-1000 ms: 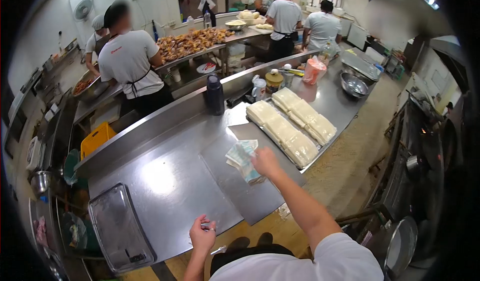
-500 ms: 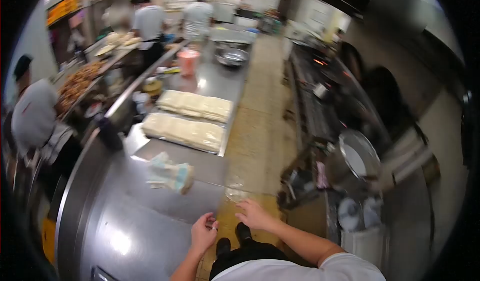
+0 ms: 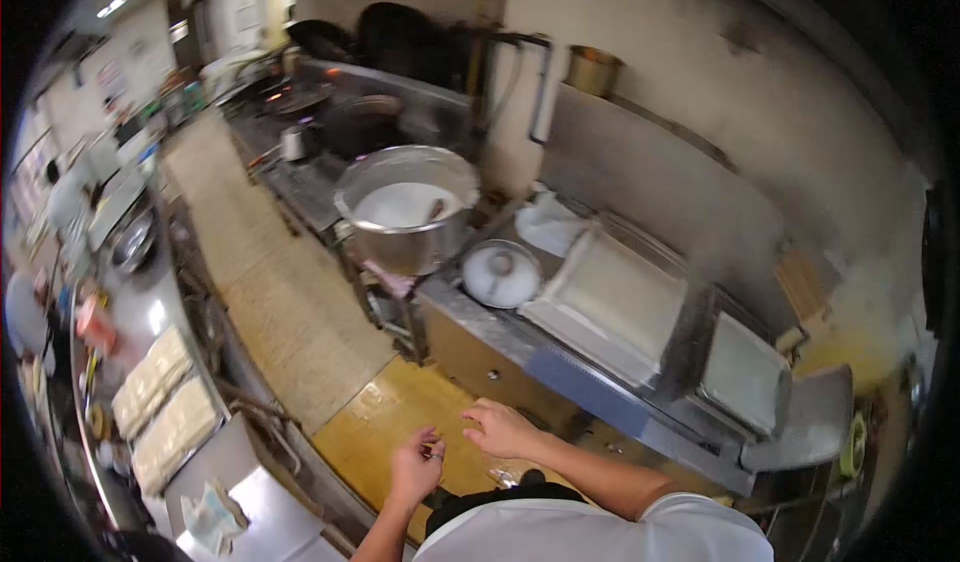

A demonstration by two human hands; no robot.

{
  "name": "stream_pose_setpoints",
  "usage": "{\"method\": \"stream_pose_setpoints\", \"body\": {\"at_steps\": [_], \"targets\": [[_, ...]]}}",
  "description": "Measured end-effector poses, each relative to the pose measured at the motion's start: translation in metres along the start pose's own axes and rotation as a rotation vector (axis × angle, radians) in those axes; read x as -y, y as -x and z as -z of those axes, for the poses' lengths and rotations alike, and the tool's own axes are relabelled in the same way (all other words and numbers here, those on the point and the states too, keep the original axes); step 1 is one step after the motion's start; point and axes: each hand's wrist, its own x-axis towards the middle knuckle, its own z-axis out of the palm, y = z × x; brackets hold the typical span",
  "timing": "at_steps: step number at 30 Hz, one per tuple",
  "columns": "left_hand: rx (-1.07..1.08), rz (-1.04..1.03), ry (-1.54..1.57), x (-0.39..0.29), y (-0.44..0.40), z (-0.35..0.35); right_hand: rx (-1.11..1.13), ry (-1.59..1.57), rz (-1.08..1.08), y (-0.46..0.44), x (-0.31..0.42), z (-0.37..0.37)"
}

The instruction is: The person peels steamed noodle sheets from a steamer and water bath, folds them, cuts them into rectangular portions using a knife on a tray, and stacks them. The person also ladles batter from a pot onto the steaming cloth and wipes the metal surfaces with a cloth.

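My left hand (image 3: 414, 474) hangs in front of my body over the yellow floor, its fingers loosely bent and apart, with a ring on one finger. Nothing shows in it. Close beside it, my right hand (image 3: 502, 430) is also empty, its fingers slightly curled and not closed together. Neither hand touches anything. Nearest to the right hand is the front of a steel counter (image 3: 560, 362). On that counter lie a round pot lid (image 3: 501, 274), a large tray (image 3: 620, 297) with a white surface and a smaller tray (image 3: 742, 372).
A big metal pot (image 3: 408, 237) of white liquid stands by the stove (image 3: 300, 167), a handle sticking out. Across the walkway (image 3: 250, 262), a steel table (image 3: 275, 507) bears a cloth (image 3: 213, 515) and two pale slabs under plastic (image 3: 178, 432). Co-workers stand at the far left.
My view has swung right, from the steel table toward the stove and tray counter. Both hands stay empty before my body, in much the same pose.
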Motion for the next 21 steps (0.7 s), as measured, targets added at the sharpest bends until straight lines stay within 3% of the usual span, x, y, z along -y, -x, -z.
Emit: {"method": "stream_pose_setpoints", "body": {"at_steps": [5, 8, 21], "targets": [[0.228, -0.084, -0.058, -0.038, -0.003, -0.081, -0.15, 0.0, -0.111, 0.081, -0.057, 0.037], [0.27, -0.094, -0.054, -0.052, -0.002, -0.125, -0.144, -0.027, -0.217, 0.122, -0.089, 0.051], [0.34, -0.086, -0.147, -0.12, 0.02, -0.269, -0.244, -0.096, -0.185, 0.226, -0.21, 0.096]]}}
